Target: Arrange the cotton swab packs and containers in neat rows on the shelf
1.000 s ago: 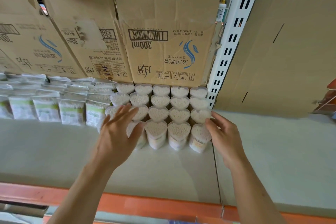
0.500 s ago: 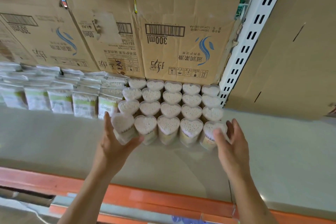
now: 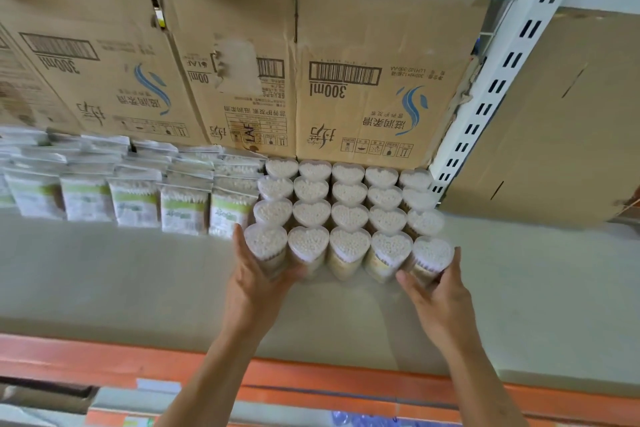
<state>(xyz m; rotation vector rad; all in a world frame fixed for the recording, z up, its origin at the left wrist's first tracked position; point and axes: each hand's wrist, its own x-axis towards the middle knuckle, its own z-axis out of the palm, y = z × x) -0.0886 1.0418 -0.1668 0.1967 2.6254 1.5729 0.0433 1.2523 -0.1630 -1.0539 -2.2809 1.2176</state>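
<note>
Several clear heart-shaped cotton swab containers (image 3: 349,215) stand in tidy rows on the pale shelf (image 3: 121,281), pushed back against cardboard boxes. My left hand (image 3: 254,282) grips the front-left container (image 3: 266,242), thumb on its left side and fingers under its front. My right hand (image 3: 438,298) cups the front-right container (image 3: 433,255), with the thumb at its left and fingers along its right side. Left of the containers, several flat cotton swab packs (image 3: 135,199) with green labels stand in rows.
Upside-down cardboard boxes (image 3: 363,80) line the back of the shelf. A white slotted upright (image 3: 495,87) rises at the right of the containers, with a plain cardboard sheet (image 3: 554,135) beyond it. An orange rail (image 3: 104,360) edges the shelf front.
My left hand brought the front-left container into line with the front row and still holds it. My right hand closed around the front-right container. The camera moved closer.
</note>
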